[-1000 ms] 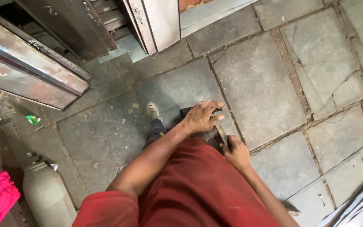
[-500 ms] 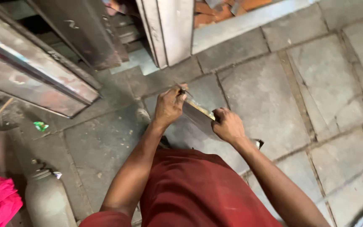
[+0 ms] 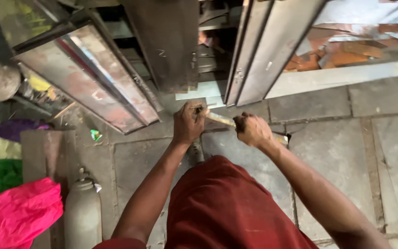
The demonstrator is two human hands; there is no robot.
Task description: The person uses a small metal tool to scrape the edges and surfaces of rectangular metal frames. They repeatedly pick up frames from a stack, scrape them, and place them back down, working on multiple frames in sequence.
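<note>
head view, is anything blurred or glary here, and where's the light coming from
Head view: daylight is brightest at the upper right, over the rust-stained metal sheet; the recess behind the dark panel is in deep shadow. The tilted metal frame shows a soft sheen, no harsh glare. The left hand, right hand and the flat strip they hold look slightly soft; wide-angle bending shows at the edges.

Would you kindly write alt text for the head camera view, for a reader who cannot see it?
Seen from above, a person's left hand and right hand grip a long flat metal strip over a stone-slab floor, before leaning metal door frames. A pale gas cylinder and pink cloth lie at the left.
</note>
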